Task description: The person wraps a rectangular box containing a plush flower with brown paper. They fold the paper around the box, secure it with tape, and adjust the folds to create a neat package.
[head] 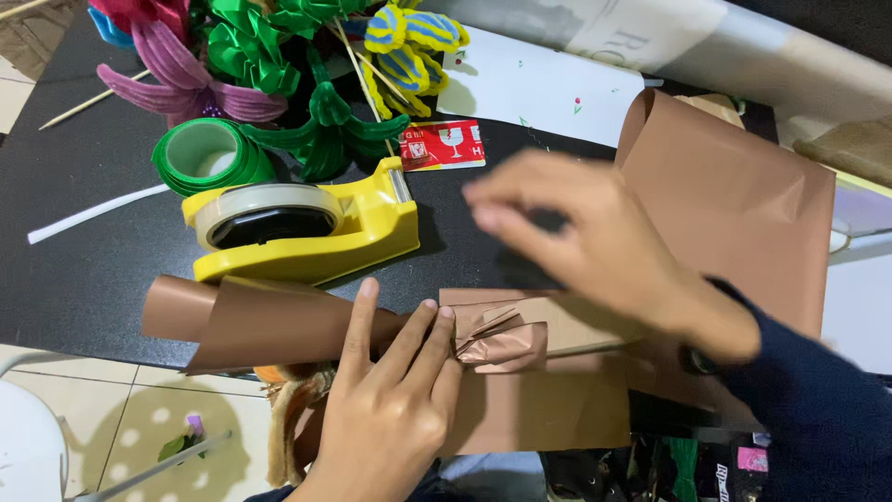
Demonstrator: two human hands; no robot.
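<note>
Left hand (395,409) presses flat, fingers together, on the rolled brown paper (279,325); right hand (595,242) (blurred) hovers, fingers loosely pinched, near the yellow tape dispenser (307,228).

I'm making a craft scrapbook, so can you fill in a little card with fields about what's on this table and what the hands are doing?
Surface: black table
Left hand: pressing flat on a rolled cone of brown paper, fingers at its gathered, crumpled part
Right hand: blurred, raised above the brown paper, holding nothing that can be made out
Closest tool: yellow tape dispenser with a clear tape roll
Behind it: green tape roll, pipe-cleaner flowers in purple, green and yellow-blue
Also: large brown paper sheet, white paper sheet
</note>
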